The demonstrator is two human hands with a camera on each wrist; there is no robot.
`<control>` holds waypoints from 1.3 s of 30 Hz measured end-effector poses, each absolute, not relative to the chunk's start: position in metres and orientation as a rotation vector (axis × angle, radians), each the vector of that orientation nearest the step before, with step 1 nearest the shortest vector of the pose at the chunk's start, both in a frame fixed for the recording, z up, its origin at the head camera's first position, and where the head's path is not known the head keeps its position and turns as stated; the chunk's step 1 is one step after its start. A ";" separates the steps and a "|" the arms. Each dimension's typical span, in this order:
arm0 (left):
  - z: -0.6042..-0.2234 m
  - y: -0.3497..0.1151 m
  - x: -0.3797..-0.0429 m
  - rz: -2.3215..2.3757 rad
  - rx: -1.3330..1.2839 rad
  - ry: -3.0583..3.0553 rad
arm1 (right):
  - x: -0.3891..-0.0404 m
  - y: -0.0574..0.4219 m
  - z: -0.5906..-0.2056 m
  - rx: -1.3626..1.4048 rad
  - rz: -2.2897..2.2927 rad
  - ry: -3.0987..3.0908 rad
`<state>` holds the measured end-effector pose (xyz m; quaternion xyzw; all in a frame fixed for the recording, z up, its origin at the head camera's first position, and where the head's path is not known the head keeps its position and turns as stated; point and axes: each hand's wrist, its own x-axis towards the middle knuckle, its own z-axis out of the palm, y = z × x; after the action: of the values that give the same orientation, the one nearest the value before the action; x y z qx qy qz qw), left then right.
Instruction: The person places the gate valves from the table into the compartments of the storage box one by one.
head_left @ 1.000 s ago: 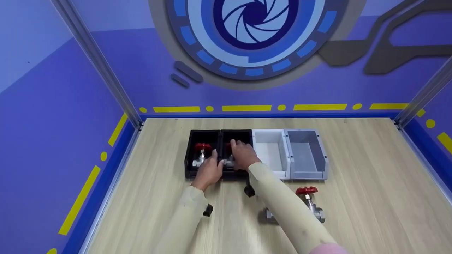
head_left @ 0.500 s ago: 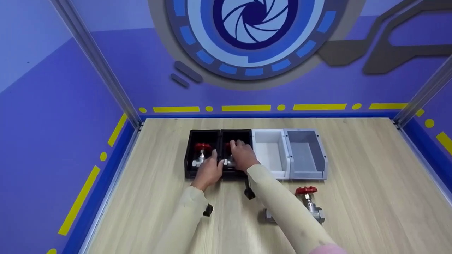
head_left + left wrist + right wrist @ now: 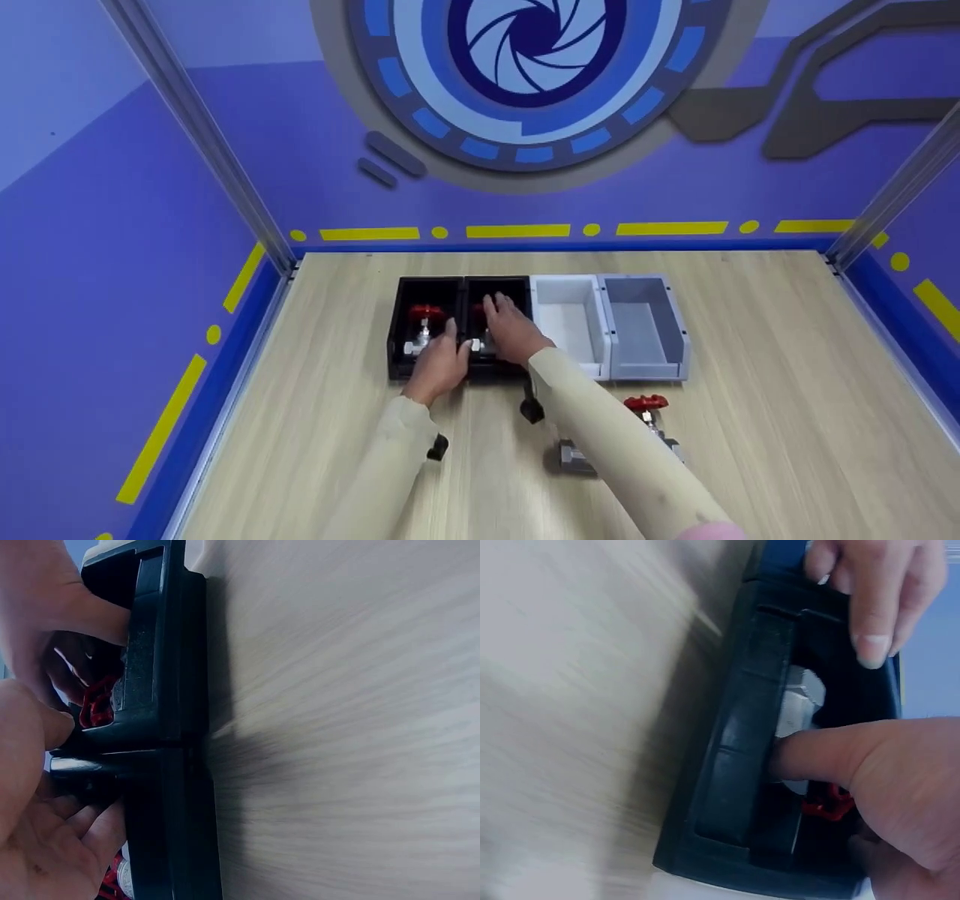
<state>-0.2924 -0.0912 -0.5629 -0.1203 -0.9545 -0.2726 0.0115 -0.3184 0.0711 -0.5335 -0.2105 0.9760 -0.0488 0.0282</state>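
Running L-R, valve [image 3: 796,714] under R hand [image 3: 514,330] (wheel [image 3: 827,804] up/back, unclear)

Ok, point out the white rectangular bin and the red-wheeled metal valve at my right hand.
White rectangular bin [image 3: 570,330]: head view, on its bare floor.
Red-wheeled metal valve [image 3: 796,711]: right wrist view, on its silver body.

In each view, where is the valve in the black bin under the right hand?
Head: valve below centre, partly behind the right hand.
Left wrist: left of centre, the upper red handle.
Right wrist: valve right of centre, partly behind the thumb.
Shared landmark: that black bin, around the valve.
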 end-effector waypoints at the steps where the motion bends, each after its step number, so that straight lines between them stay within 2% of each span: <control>1: -0.563 -0.091 -0.293 -0.847 -0.374 -2.977 | -0.317 0.072 -0.532 -0.650 -0.209 2.998; 12: -0.563 -0.091 -0.293 -0.849 -0.364 -2.958 | -0.309 0.082 -0.511 -0.641 -0.643 2.932; 39: -0.566 -0.090 -0.291 -0.850 -0.375 -2.922 | -0.242 0.136 -0.493 -0.521 -0.926 2.985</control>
<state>-0.2909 -0.0895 -0.5655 -0.1221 -0.9523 -0.2770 0.0375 -0.2422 0.1356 -0.4928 -0.1643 0.9421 -0.2921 -0.0132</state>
